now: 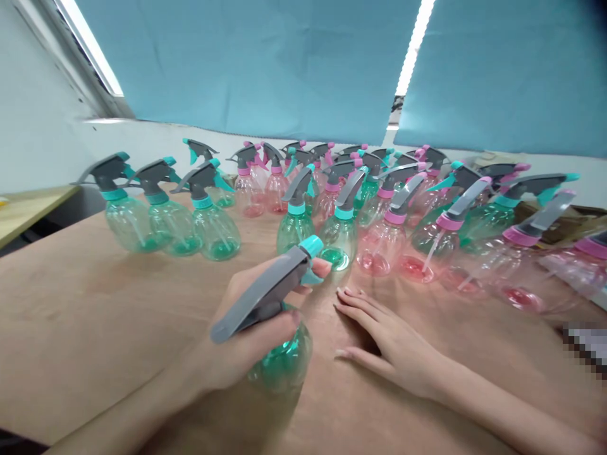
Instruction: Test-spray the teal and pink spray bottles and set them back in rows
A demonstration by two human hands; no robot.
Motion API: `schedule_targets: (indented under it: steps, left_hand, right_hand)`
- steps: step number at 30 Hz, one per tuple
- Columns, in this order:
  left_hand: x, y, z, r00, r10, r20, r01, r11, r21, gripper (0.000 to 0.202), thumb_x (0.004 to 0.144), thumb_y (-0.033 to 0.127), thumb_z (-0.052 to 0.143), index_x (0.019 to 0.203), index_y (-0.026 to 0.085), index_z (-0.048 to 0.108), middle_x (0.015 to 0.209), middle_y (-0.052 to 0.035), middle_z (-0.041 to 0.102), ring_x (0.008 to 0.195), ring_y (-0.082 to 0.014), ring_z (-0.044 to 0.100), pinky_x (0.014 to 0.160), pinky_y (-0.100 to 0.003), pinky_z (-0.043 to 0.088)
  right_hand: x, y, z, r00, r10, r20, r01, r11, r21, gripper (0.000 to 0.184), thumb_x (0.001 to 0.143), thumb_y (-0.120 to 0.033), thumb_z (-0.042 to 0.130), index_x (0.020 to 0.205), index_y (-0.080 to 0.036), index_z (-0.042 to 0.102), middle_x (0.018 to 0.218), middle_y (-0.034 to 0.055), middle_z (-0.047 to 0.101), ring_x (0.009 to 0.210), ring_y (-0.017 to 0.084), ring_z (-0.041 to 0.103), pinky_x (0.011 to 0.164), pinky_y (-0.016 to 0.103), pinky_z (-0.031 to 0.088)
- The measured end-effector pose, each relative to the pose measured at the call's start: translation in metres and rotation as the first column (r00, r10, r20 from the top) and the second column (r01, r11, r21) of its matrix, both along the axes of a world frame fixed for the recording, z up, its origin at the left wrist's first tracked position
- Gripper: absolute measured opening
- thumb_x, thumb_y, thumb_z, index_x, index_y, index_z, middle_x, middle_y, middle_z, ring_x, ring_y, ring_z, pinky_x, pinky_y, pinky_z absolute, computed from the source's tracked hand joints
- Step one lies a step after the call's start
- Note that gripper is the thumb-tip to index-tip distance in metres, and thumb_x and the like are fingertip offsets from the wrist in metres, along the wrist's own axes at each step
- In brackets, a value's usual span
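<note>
In the left hand point(239, 359), gripped near its neck, a rounded translucent-green plastic spray bottle point(288, 360) points its long grey head point(265, 285) away rightward. Just right, the empty right hand point(403, 351) rests spread on the smooth brown table point(71, 316).

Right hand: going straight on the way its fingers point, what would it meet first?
In the picture, the fingertips of the left hand, which holds a green bottle. Depth is unclear: that hand may be raised, so the right hand might pass under or behind it.
</note>
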State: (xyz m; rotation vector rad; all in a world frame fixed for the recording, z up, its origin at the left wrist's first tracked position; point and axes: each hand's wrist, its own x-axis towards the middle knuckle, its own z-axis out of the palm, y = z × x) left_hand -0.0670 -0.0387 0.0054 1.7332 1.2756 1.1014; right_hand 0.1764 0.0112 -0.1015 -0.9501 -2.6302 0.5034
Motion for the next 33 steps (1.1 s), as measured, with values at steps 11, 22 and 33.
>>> schedule_targets:
  steps: [11,22,33]
  left_hand:
    - [0.0002,-0.0025,0.0017,0.985,-0.132,0.108,0.134,0.991,-0.01,0.058,0.07,0.011,0.055,0.124,0.03,0.063,0.13,0.0019,0.065,0.106,-0.0225,0.063,0.086,-0.032,0.055]
    - [0.0017,-0.0055,0.0027,0.992,-0.112,0.059,0.11,0.993,0.028,0.056,0.075,0.014,0.054,0.127,0.034,0.061,0.131,0.0042,0.065,0.118,-0.0225,0.062,0.102,-0.039,0.053]
    - [-0.001,-0.0058,0.0019,0.992,-0.122,0.029,0.118,0.987,0.105,0.056,0.069,0.012,0.055,0.119,0.037,0.066,0.115,0.0053,0.071,0.101,-0.0224,0.066,0.093,-0.035,0.056]
  right_hand:
    - [0.003,0.0005,-0.005,1.0,-0.002,0.014,0.001,0.998,0.061,0.058,0.098,-0.053,0.047,0.142,-0.016,0.049,0.151,0.0128,0.045,0.141,0.029,0.039,0.113,0.053,0.038]
    - [0.0016,0.0005,-0.0047,1.0,-0.005,-0.005,0.005,0.996,0.09,0.057,0.098,-0.051,0.047,0.141,-0.014,0.05,0.15,0.0138,0.046,0.14,0.029,0.04,0.113,0.053,0.038]
    - [0.0004,0.0001,-0.0046,1.0,-0.004,-0.019,0.006,0.994,0.112,0.054,0.098,-0.049,0.049,0.139,-0.015,0.052,0.148,0.0142,0.05,0.138,0.03,0.043,0.112,0.053,0.04]
